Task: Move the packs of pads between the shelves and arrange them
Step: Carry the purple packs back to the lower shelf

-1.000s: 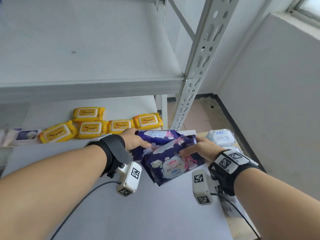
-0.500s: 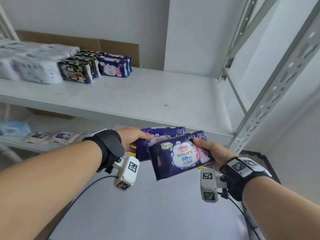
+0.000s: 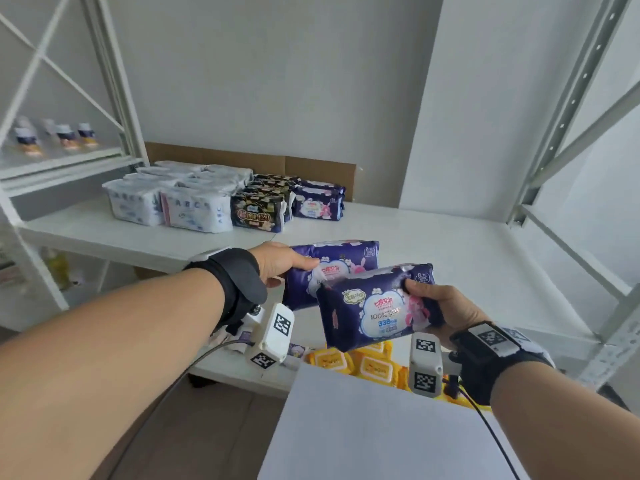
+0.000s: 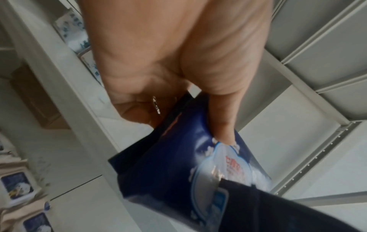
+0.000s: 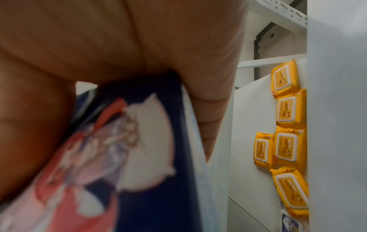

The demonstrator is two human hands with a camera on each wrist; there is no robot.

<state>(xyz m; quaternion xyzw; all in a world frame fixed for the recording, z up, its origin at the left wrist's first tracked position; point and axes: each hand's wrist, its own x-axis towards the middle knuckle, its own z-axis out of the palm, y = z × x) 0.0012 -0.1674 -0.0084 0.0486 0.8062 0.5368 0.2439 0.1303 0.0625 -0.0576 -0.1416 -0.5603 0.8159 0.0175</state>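
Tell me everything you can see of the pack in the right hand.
The navy pad pack is a soft, glossy plastic pouch with a white cloud panel, red characters, "100%" and "338", pink artwork and a gold badge. The right hand grips its right end, thumb on top. It is held in the air, tilted, above the yellow wipes packs, overlapping the left hand's matching pack; whether they touch is unclear.

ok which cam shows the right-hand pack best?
Head view: the right-hand pack shows whole, print readable, the right hand gripping its end. Right wrist shows only a blurred close-up; left wrist just its dark corner.
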